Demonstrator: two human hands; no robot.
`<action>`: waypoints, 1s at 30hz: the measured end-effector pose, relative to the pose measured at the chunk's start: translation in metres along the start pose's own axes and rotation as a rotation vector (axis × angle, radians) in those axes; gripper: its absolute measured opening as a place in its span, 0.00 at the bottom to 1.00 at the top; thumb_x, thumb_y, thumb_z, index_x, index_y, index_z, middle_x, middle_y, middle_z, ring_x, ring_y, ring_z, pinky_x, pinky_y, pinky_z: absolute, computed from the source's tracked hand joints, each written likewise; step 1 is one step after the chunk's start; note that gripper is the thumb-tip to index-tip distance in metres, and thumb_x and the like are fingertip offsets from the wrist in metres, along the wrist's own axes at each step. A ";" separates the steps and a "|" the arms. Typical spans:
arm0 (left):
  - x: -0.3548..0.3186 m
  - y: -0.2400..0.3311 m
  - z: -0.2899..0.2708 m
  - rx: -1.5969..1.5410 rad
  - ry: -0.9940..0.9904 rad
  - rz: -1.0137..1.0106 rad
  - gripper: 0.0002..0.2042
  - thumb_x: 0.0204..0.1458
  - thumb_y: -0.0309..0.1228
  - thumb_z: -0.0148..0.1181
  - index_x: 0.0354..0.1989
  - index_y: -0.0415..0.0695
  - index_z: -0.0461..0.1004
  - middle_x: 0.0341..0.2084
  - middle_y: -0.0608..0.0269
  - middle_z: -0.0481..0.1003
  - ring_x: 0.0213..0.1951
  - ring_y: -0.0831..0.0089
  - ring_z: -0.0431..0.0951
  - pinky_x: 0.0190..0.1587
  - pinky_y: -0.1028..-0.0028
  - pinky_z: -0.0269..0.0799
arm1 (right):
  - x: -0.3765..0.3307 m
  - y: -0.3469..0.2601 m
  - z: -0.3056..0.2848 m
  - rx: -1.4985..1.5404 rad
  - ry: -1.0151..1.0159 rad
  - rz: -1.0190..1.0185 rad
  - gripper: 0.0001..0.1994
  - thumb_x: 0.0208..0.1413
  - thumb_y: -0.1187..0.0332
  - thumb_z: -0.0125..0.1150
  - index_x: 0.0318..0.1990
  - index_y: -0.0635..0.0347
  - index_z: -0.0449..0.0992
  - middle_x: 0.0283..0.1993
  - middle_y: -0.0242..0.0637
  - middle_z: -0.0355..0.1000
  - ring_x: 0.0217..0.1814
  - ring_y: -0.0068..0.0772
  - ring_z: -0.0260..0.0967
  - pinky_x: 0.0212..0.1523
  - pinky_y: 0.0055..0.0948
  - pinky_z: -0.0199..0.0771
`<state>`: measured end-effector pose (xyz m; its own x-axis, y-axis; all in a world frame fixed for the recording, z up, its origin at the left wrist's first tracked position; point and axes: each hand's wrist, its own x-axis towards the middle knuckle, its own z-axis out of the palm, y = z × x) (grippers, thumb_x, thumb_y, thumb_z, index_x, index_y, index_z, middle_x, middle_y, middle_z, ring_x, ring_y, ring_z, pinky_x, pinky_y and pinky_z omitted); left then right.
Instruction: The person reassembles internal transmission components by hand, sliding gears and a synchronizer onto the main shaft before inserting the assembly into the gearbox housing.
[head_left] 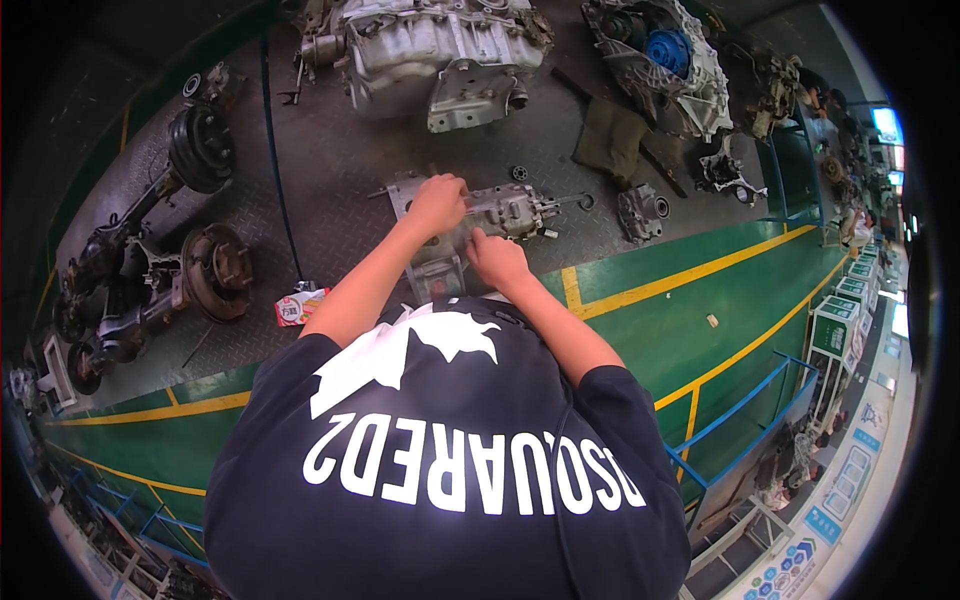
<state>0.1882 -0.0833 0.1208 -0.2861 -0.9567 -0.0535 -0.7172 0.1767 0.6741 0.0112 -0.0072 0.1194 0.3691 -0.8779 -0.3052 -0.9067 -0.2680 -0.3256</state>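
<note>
A small grey metal gearbox (515, 210) lies on the dark checker-plate floor (330, 170) just ahead of me, with a thin shaft sticking out to its right. My left hand (437, 203) is closed over the top left of its casing. My right hand (497, 260) rests with curled fingers against the casing's near edge; whether it holds anything is hidden. My dark printed shirt fills the lower middle of the view.
A large aluminium transmission case (430, 50) lies beyond, and a housing with a blue gear (665, 50) at the back right. An axle with brake drums (190, 270) lies left. Nearby are a red-and-white carton (300, 305), an olive cloth (610, 140) and blue railings (750, 400).
</note>
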 end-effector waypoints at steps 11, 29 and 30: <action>0.000 -0.004 0.002 0.009 0.000 0.007 0.10 0.53 0.26 0.52 0.36 0.38 0.81 0.38 0.46 0.79 0.47 0.47 0.77 0.52 0.54 0.73 | -0.002 0.001 0.004 -0.256 0.194 -0.265 0.08 0.55 0.66 0.59 0.41 0.55 0.71 0.36 0.40 0.77 0.38 0.40 0.80 0.31 0.42 0.80; 0.002 -0.002 0.002 -0.001 -0.013 0.002 0.11 0.55 0.29 0.53 0.37 0.39 0.81 0.39 0.47 0.79 0.48 0.47 0.77 0.53 0.54 0.72 | 0.012 -0.011 0.005 0.302 -0.040 0.313 0.24 0.69 0.53 0.43 0.41 0.64 0.79 0.39 0.63 0.78 0.46 0.69 0.76 0.51 0.61 0.75; 0.002 -0.002 0.002 -0.001 -0.014 0.001 0.11 0.55 0.29 0.53 0.37 0.38 0.81 0.39 0.47 0.79 0.47 0.47 0.77 0.53 0.54 0.73 | 0.013 -0.011 0.004 0.314 -0.075 0.350 0.25 0.69 0.52 0.43 0.41 0.67 0.79 0.40 0.63 0.78 0.47 0.69 0.76 0.52 0.60 0.74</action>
<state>0.1882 -0.0854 0.1181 -0.2956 -0.9532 -0.0634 -0.7164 0.1773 0.6748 0.0268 -0.0137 0.1153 0.0766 -0.8596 -0.5051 -0.8780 0.1819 -0.4427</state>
